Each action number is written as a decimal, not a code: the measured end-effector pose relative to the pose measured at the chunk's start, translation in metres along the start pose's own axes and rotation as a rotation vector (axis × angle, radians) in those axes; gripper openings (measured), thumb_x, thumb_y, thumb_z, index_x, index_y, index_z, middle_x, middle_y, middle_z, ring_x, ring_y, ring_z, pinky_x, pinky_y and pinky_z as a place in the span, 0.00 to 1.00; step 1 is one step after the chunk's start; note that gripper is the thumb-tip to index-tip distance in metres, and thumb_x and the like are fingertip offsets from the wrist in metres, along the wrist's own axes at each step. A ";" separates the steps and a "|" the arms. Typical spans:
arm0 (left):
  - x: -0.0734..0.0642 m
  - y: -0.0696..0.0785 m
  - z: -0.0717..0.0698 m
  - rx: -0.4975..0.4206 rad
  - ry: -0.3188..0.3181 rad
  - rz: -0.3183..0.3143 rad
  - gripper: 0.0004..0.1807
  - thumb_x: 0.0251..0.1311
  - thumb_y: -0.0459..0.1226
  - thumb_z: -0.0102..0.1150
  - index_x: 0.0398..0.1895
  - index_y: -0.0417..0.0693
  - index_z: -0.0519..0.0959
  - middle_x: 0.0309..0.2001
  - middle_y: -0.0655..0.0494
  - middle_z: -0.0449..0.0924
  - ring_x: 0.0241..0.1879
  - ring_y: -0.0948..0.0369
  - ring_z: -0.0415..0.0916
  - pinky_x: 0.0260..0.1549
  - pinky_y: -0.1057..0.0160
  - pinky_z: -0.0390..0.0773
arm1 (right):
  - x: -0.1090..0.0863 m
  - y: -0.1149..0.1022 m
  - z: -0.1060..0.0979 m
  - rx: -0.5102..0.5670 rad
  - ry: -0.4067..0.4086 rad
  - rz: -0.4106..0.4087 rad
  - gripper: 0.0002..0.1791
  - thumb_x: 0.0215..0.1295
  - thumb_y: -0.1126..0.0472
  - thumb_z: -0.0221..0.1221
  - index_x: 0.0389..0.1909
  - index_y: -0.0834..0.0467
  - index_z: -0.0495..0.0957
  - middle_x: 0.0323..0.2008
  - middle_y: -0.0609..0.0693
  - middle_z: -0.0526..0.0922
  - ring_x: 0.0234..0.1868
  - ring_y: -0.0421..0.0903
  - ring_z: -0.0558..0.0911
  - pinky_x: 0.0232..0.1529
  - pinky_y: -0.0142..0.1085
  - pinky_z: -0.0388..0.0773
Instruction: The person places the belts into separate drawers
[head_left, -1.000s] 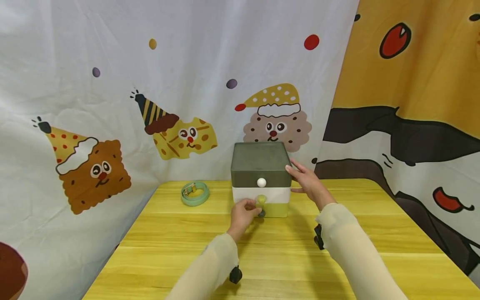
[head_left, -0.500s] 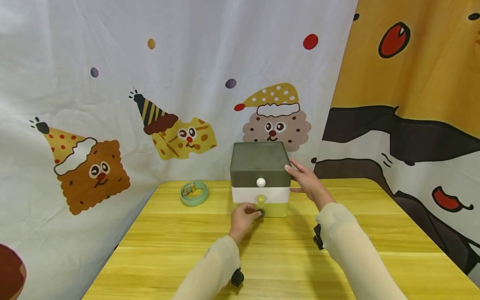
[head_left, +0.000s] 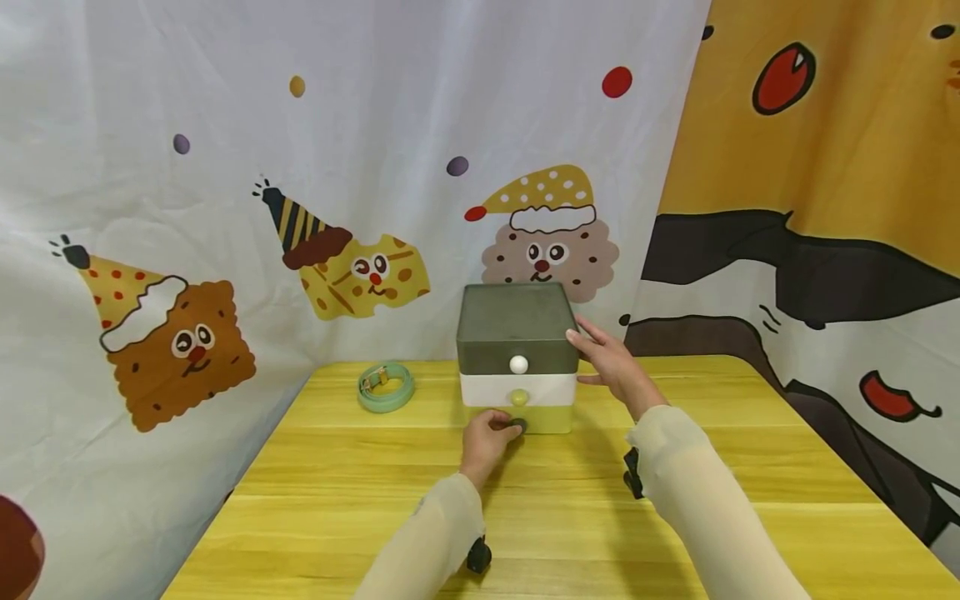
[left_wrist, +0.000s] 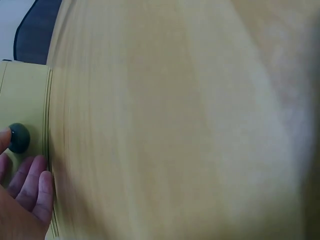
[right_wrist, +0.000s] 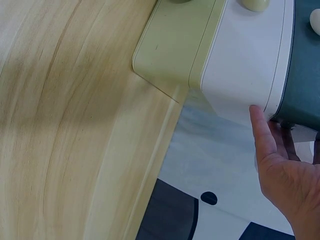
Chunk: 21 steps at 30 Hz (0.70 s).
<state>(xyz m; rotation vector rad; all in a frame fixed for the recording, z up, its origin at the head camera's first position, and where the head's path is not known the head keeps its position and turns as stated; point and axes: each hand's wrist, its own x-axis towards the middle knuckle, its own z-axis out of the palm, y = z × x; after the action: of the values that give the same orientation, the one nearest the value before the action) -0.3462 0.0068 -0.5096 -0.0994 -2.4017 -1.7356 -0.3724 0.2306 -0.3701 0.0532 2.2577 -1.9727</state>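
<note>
A small drawer box (head_left: 517,317) with a dark green top drawer, a white middle one and a yellow-green bottom one stands upright at the table's far side. The left hand (head_left: 483,442) is at the bottom drawer, thumb and forefinger at its dark green knob (left_wrist: 20,138). Its other fingers lie close to the bottom drawer's front (left_wrist: 25,95). On the box's right side rests the right hand (head_left: 615,371), fingers spread. In the right wrist view, one fingertip touches the white drawer (right_wrist: 245,65); the fingers behind it are partly hidden. All three drawers look shut.
A coiled green belt (head_left: 386,387) with a gold-coloured buckle lies to the left of the box. The wooden table (head_left: 360,492) ends close behind the box, against a printed cloth (head_left: 420,100). Both sleeves carry small black devices.
The left forefinger has come down from beside the middle drawer's yellow knob to the dark green knob below. The right hand stays in place; the view has shifted slightly.
</note>
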 end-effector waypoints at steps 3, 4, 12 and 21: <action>-0.001 0.000 0.001 -0.007 -0.006 -0.014 0.11 0.53 0.33 0.74 0.37 0.38 0.84 0.33 0.53 0.84 0.33 0.59 0.79 0.36 0.61 0.80 | -0.002 -0.002 0.001 -0.006 -0.001 -0.001 0.40 0.73 0.40 0.53 0.79 0.36 0.44 0.79 0.52 0.42 0.76 0.57 0.53 0.64 0.57 0.66; -0.002 0.000 0.001 -0.008 -0.009 -0.019 0.11 0.53 0.33 0.74 0.38 0.38 0.84 0.34 0.53 0.84 0.34 0.59 0.80 0.36 0.60 0.80 | -0.002 -0.002 0.001 -0.007 0.000 0.000 0.40 0.73 0.40 0.53 0.79 0.36 0.44 0.79 0.52 0.42 0.76 0.57 0.53 0.63 0.57 0.67; -0.005 0.000 0.008 -0.011 0.010 -0.046 0.11 0.55 0.35 0.73 0.38 0.39 0.83 0.33 0.54 0.82 0.33 0.60 0.78 0.34 0.61 0.80 | -0.002 -0.002 0.001 -0.006 0.001 0.007 0.40 0.72 0.40 0.53 0.79 0.35 0.45 0.79 0.52 0.43 0.76 0.57 0.54 0.63 0.57 0.68; -0.004 -0.002 0.013 -0.011 0.029 -0.062 0.10 0.55 0.36 0.73 0.37 0.41 0.83 0.32 0.55 0.82 0.33 0.60 0.78 0.33 0.61 0.80 | 0.000 -0.002 0.002 -0.013 0.012 0.011 0.39 0.73 0.40 0.53 0.79 0.35 0.44 0.79 0.52 0.43 0.75 0.57 0.54 0.63 0.57 0.68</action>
<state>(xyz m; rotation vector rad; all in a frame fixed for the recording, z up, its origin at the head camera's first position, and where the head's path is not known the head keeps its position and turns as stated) -0.3438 0.0182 -0.5160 -0.0008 -2.3990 -1.7647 -0.3720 0.2284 -0.3686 0.0761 2.2728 -1.9574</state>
